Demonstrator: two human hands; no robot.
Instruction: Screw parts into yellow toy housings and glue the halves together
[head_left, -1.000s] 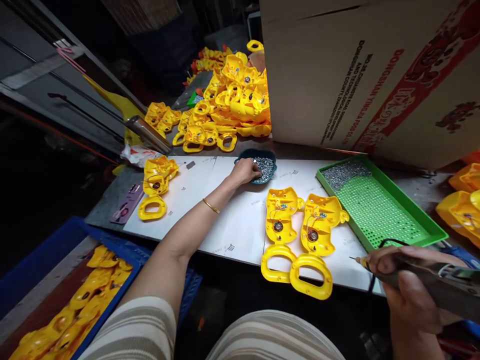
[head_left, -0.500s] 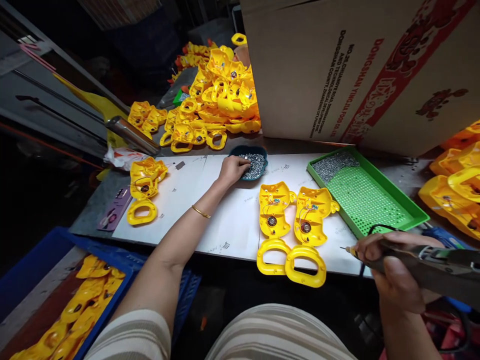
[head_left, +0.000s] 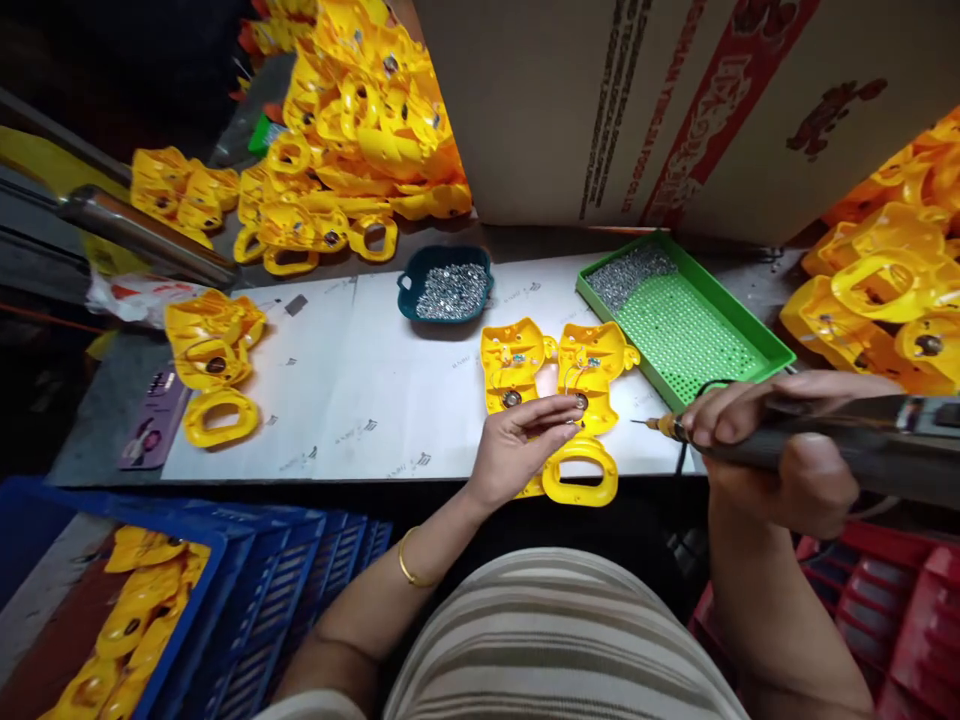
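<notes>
My left hand (head_left: 517,450) is over the lower part of two yellow plastic toy shells, the left shell (head_left: 514,355) and the right shell (head_left: 596,365). Its thumb and fingers come together near the right shell's round speaker; whatever they pinch is too small to make out. Each open shell shows wires and a small circuit board, and a yellow ring handle (head_left: 551,488) lies at the right one's base. In my right hand (head_left: 780,450) is an electric screwdriver (head_left: 847,445), its thin bit pointing left towards the shells. A dark teal bowl (head_left: 405,300) holds many small metal screws.
A green perforated tray (head_left: 750,385) with more screws lies beyond the screwdriver. A large cardboard box (head_left: 540,120) stands behind. Yellow parts are heaped at back left (head_left: 375,130) and right (head_left: 862,300). Blue crate (head_left: 247,590) and red crate (head_left: 862,600) flank me below.
My left hand has left the teal bowl and moved right and nearer, to the yellow shells. My right hand still holds the screwdriver, now closer to the shells. The view has shifted.
</notes>
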